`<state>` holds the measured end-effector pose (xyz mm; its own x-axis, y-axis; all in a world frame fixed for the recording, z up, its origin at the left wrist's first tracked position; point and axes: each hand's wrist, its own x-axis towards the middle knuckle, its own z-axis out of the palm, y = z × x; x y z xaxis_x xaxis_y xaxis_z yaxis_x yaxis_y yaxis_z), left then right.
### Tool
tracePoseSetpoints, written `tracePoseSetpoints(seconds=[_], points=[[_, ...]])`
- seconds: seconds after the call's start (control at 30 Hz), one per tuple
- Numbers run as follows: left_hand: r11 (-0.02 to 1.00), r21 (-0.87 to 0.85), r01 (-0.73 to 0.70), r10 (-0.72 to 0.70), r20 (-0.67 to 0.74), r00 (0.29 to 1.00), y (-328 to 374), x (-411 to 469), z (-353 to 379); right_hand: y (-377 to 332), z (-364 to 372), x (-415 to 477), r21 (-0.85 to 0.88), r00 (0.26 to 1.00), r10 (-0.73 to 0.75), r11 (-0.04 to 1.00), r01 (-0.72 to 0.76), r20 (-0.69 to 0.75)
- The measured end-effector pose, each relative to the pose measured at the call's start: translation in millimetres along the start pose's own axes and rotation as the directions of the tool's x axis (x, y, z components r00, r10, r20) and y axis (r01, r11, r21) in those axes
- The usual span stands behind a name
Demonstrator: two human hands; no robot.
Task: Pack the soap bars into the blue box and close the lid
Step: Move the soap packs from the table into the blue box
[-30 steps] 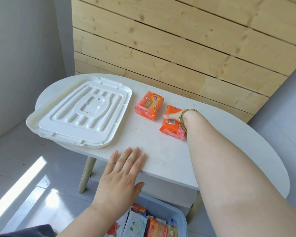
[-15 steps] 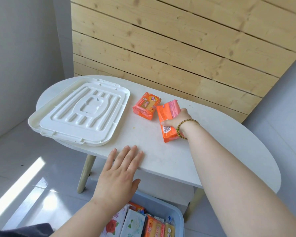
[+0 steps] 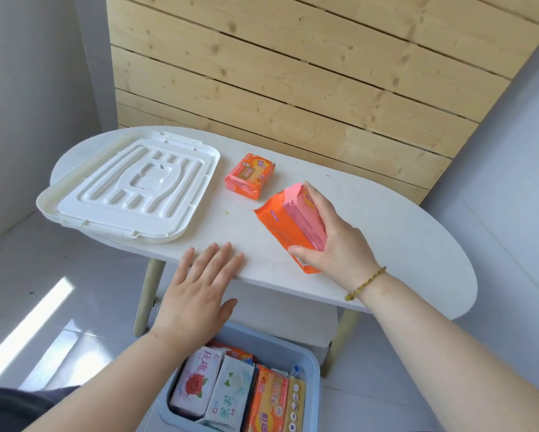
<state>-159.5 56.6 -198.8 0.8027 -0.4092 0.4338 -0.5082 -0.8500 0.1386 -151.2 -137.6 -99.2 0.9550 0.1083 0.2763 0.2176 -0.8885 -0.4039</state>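
Note:
My right hand [image 3: 333, 241] grips an orange-and-pink wrapped soap bar [image 3: 290, 224], tilted on edge above the front of the white table [image 3: 386, 232]. A second orange soap bar [image 3: 250, 174] lies flat on the table behind it. My left hand [image 3: 199, 291] rests open, palm down, at the table's front edge. The blue box [image 3: 305, 369] stands on the floor below the table, holding several wrapped soap bars upright. Its white lid [image 3: 128, 188] lies upside down on the table's left end.
A wooden slat wall [image 3: 293, 73] runs behind the table. Grey walls stand at left and right. The table's wooden legs [image 3: 146, 294] flank the box on a pale tiled floor.
My right hand has picked the nearer soap bar off the table, stood it on edge and drawn it toward the front edge. The left hand has stayed put.

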Motion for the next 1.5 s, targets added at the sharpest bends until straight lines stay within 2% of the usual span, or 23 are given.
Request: tracePoseSetpoints(seconds=[0.13,0.2,0.3,0.37,0.43,0.5,0.57,0.67,0.73,0.8,0.87,0.93,1.07,1.23,1.5], points=[[1.000,-0.015,-0.021,0.020,-0.056,0.998,-5,-18,5,-1,-6,-49,0.031,0.987,-0.144,0.989,0.143,0.064],[0.999,-0.031,-0.018,0.018,-0.023,1.000,-8,-30,12,3,-3,-71,0.057,0.974,-0.211,0.977,0.207,0.079],[0.997,-0.062,-0.045,0.044,-0.022,0.999,-14,-46,23,14,13,-97,-0.045,0.952,-0.285,0.955,0.292,0.111],[0.997,-0.047,-0.056,0.057,0.033,0.998,-17,-54,33,22,28,-108,-0.177,0.928,-0.327,0.917,0.358,0.181],[0.999,-0.053,-0.008,0.017,0.160,0.987,-17,-60,47,36,50,-115,-0.190,0.913,-0.318,0.909,0.370,0.256],[0.986,-0.076,0.150,-0.106,0.414,0.904,-17,-67,62,56,77,-115,-0.153,0.902,-0.237,0.939,0.308,0.360],[0.960,-0.031,0.277,-0.208,0.577,0.789,-21,-78,82,75,104,-113,-0.208,0.894,-0.081,0.960,0.189,0.441],[0.923,0.013,0.385,-0.291,0.679,0.674,-21,-92,108,101,136,-109,-0.327,0.884,0.112,0.944,0.049,0.455],[0.912,0.026,0.409,-0.298,0.728,0.617,-20,-99,119,113,153,-108,-0.321,0.878,0.156,0.947,-0.003,0.452],[0.910,0.029,0.413,-0.288,0.760,0.582,-21,-104,129,119,169,-110,-0.290,0.844,0.168,0.957,-0.015,0.510],[0.908,0.030,0.419,-0.287,0.772,0.567,-21,-108,134,120,182,-115,-0.272,0.814,0.158,0.962,0.000,0.559],[0.914,0.043,0.404,-0.288,0.770,0.569,-21,-111,138,121,192,-116,-0.260,0.824,0.150,0.966,-0.004,0.546],[0.914,0.053,0.401,-0.293,0.771,0.565,-19,-114,145,120,206,-117,-0.192,0.810,0.183,0.977,-0.089,0.557],[0.913,0.056,0.404,-0.296,0.773,0.562,-19,-115,148,129,221,-121,-0.216,0.803,0.262,0.961,-0.170,0.535],[0.918,0.069,0.390,-0.300,0.765,0.570,-20,-119,152,135,233,-132,-0.213,0.806,0.258,0.963,-0.167,0.533]])
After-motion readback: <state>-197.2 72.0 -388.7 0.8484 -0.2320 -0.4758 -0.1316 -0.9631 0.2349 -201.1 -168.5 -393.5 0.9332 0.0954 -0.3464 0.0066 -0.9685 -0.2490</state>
